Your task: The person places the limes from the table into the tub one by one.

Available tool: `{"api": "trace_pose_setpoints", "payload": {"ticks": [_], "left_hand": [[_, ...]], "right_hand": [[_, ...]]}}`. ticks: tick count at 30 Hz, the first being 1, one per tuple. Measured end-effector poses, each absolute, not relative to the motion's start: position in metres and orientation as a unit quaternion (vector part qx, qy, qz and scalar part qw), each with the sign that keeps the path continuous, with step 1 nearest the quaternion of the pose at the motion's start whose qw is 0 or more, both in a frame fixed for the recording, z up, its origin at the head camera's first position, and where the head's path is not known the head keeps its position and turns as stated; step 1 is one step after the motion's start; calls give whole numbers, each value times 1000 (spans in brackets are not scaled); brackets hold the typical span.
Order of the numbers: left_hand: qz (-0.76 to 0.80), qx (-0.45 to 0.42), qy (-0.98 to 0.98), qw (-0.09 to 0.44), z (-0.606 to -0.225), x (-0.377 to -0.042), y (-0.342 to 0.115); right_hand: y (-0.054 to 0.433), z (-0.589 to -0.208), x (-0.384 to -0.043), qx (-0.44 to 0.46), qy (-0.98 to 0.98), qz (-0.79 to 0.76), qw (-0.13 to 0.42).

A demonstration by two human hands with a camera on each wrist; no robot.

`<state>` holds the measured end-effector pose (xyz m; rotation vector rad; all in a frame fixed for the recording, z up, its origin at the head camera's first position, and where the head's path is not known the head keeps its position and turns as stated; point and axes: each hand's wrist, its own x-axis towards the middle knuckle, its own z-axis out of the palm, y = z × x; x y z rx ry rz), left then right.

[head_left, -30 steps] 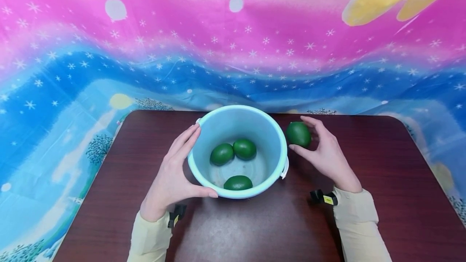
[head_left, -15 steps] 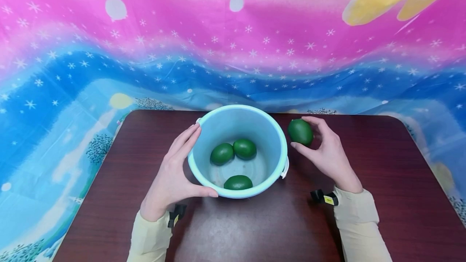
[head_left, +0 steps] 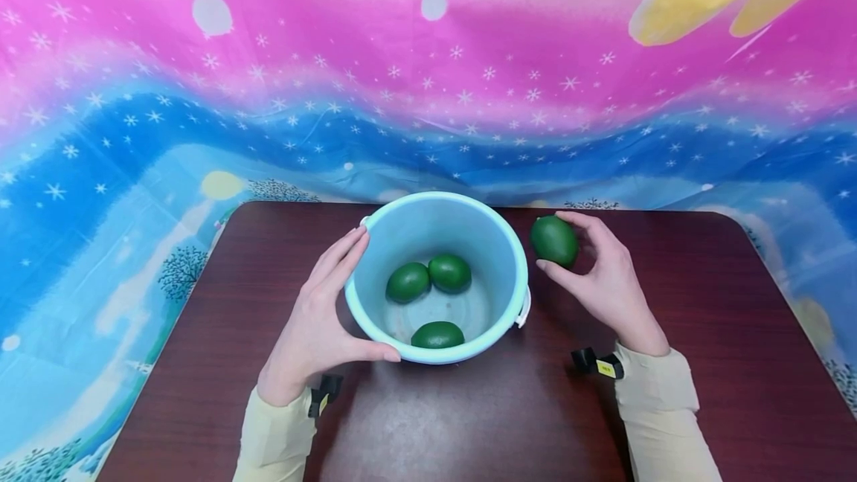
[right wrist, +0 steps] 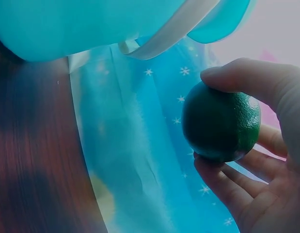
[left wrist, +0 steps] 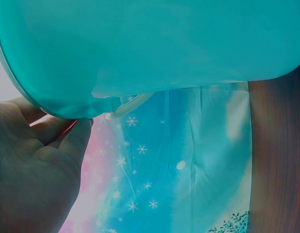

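Note:
A light blue bucket (head_left: pixel 438 354) stands on the table, with three glossy dark green limes lying in it: a left lime (head_left: pixel 408 283), a right lime (head_left: pixel 450 274) and a front lime (head_left: pixel 438 335). My left hand (head_left: pixel 318 318) rests against the bucket's left side, its fingers straight along the rim and thumb at the front edge. In the left wrist view its fingertips touch just under the rim. To the right of the bucket, my right hand (head_left: pixel 605 285) holds another lime (head_left: pixel 554 241) between thumb and fingers, above the table. The right wrist view shows that lime's finely pitted skin.
The bucket's white handle (head_left: pixel 524 309) hangs down at its right side. Under everything is a dark reddish-brown table (head_left: pixel 442 422) with rounded back corners. A pink and blue snowflake-patterned cloth (head_left: pixel 428 110) hangs behind it.
My right hand has shifted slightly right and away from me with the lime, a little farther from the bucket. The left hand, bucket and the limes in it have stayed put.

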<state>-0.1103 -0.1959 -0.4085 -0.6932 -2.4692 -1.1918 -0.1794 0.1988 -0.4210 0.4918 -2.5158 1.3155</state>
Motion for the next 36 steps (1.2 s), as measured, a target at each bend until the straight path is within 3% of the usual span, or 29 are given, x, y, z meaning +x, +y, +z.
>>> {"api": "trace_pose_setpoints", "payload": {"ticks": [36], "left_hand": [[-414, -235, -866, 151, -408, -109, -196]], "right_hand": [[198, -418, -177, 175, -862, 444, 170]]}}
